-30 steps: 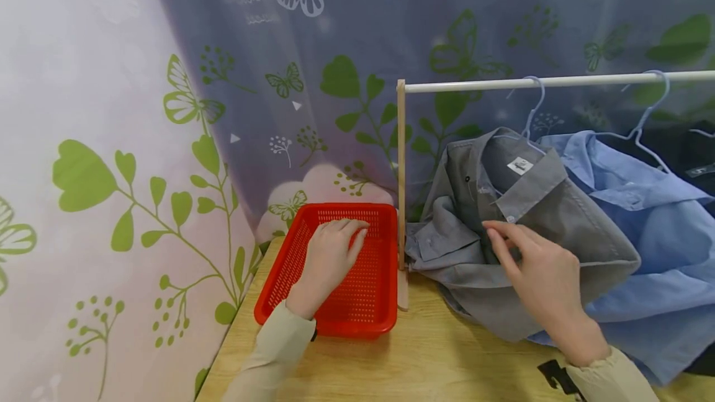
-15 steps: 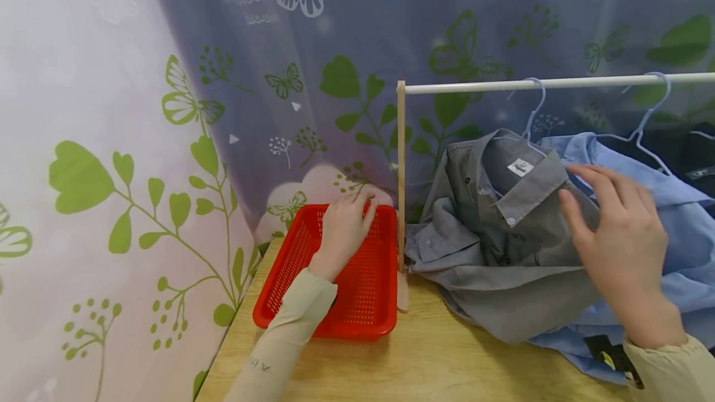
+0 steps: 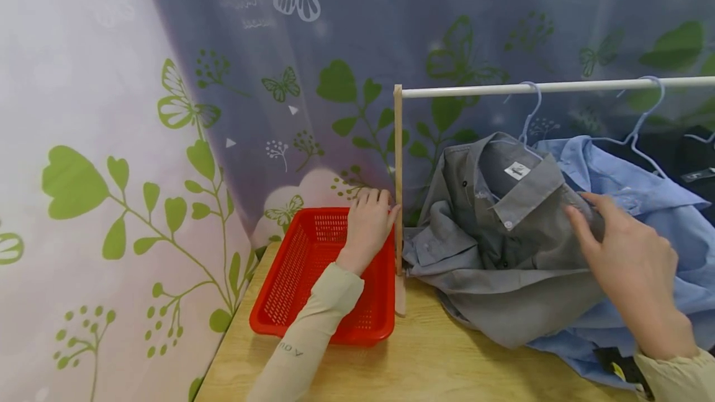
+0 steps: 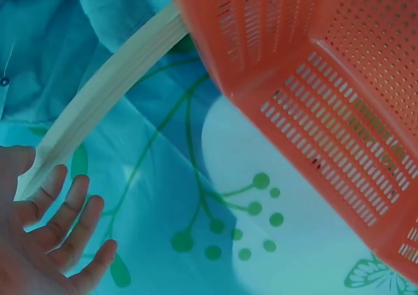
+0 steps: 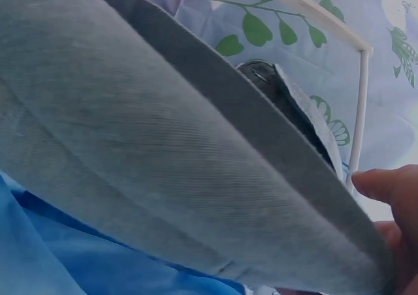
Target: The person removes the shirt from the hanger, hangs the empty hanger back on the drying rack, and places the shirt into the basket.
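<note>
A grey button-up shirt (image 3: 503, 290) hangs on a pale blue hanger (image 3: 533, 118), its collar spread and a white label showing. My right hand (image 3: 637, 259) holds the shirt's right-hand shoulder, thumb on the near side and fingers behind the cloth; in the right wrist view the fingers are mostly hidden by the fabric. My left hand (image 3: 365, 228) is over the right back part of the red basket (image 3: 262, 321), its fingers loosely spread beside the wooden post (image 3: 398, 166). The left wrist view shows nothing within those fingers (image 4: 72, 223).
A white rail (image 3: 475, 90) runs right from the post. Behind the grey shirt hang a blue shirt (image 3: 653, 200) and a black garment (image 3: 698, 169). Everything stands on a wooden table (image 3: 436, 365) before a patterned curtain (image 3: 313, 135).
My right hand has moved right from the shirt's front to its shoulder and taken hold there. My left hand has moved right and back over the basket toward the post.
</note>
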`<control>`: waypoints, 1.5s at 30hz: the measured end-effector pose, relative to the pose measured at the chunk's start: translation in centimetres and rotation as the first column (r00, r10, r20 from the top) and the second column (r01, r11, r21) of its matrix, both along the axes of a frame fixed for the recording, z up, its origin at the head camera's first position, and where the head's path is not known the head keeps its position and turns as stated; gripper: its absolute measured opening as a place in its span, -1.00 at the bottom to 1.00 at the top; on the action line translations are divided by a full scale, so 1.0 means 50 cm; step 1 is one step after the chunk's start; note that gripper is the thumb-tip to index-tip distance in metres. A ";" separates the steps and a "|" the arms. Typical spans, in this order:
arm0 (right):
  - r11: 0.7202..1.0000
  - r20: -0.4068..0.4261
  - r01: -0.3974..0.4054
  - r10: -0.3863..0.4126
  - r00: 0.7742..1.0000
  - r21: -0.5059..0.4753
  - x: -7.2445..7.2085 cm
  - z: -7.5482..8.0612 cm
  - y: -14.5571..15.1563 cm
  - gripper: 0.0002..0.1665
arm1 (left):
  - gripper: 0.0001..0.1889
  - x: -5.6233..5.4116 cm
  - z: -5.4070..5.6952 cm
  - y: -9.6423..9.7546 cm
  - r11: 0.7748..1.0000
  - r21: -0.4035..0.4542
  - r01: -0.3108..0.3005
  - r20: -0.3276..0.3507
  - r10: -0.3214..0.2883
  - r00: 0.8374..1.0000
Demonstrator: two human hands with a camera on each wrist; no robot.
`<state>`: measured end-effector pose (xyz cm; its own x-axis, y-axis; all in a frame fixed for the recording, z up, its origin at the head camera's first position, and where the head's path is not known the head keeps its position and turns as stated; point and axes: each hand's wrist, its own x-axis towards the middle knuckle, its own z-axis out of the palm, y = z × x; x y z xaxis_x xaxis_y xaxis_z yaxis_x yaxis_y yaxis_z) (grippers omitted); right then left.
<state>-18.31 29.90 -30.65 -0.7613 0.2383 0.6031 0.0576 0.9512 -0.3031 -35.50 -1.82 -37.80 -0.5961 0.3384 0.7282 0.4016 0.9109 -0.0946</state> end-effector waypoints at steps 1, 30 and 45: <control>1.000 0.007 -0.004 0.004 1.000 0.002 -0.001 -0.002 0.002 -0.45 | -0.67 -0.001 -0.002 0.004 1.000 -0.009 0.002 -0.013 -0.003 1.000; 0.993 -0.359 -0.120 0.117 0.926 0.014 -0.018 -0.035 0.008 -0.73 | -0.68 -0.014 -0.003 0.016 0.997 -0.080 0.012 -0.095 -0.019 0.995; 0.998 -0.473 -0.060 0.069 0.878 0.035 -0.013 -0.019 0.033 -0.65 | -0.70 -0.012 -0.005 0.021 0.996 -0.089 0.015 -0.087 -0.022 0.996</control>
